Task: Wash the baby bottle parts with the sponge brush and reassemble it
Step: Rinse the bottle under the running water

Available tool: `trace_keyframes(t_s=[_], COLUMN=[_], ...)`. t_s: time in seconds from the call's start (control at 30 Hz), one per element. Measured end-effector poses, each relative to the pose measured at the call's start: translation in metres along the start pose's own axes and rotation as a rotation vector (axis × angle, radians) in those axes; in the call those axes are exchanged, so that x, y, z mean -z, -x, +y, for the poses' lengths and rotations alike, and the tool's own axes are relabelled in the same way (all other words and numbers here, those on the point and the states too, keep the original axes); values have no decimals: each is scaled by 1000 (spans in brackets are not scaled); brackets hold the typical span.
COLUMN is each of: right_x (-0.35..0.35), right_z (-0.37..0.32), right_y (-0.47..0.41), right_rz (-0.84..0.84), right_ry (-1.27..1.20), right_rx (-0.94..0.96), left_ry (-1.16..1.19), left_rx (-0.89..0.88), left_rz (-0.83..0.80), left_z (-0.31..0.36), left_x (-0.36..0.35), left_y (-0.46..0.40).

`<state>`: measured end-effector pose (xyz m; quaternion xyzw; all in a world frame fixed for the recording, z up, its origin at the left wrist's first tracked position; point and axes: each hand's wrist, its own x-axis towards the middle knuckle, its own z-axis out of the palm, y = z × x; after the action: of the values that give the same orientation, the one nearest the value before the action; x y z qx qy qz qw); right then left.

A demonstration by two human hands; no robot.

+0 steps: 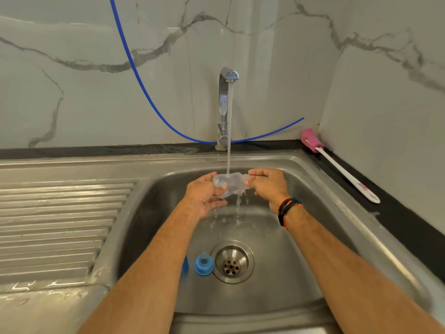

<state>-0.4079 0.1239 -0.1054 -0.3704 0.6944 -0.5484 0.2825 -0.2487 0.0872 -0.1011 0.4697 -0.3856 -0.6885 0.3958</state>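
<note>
— While water runs from the faucet [228, 78], where is the clear bottle body [230, 183] held?
— It is held sideways under the stream, above the sink [301, 189]. Its base end is gripped by the left hand [204, 196], its neck end by the curled fingers of the right hand [267, 185].
— And the other parts?
— A blue collar with its nipple [204, 264] is seen beside the drain [232, 261]; another blue piece [185, 266], possibly the cap, is half hidden by the left forearm. The pink sponge brush [337, 162] is laid on the table, right of the basin.
</note>
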Motion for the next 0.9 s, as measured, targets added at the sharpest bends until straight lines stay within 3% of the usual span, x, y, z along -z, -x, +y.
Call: trace_keyframes(t_s=[0.17,0.6,0.77,0.9], right_x=[-3,10,4,-11], right_z=[4,6,5,1], right_y=[-4,-8,-4,2], right_rz=[5,96,8,-76], right_ry=[-38,-66,-78,-75], right_rx=[-25,-147,-100,-35], left_ry=[40,-76,-20,39], left_rx=[-47,-163,-129,-109], left_rz=[59,-17,14,146], left_z=[0,-15,-5,2], left_x=[2,-18,-8,5], left_y=[-1,4,4,1])
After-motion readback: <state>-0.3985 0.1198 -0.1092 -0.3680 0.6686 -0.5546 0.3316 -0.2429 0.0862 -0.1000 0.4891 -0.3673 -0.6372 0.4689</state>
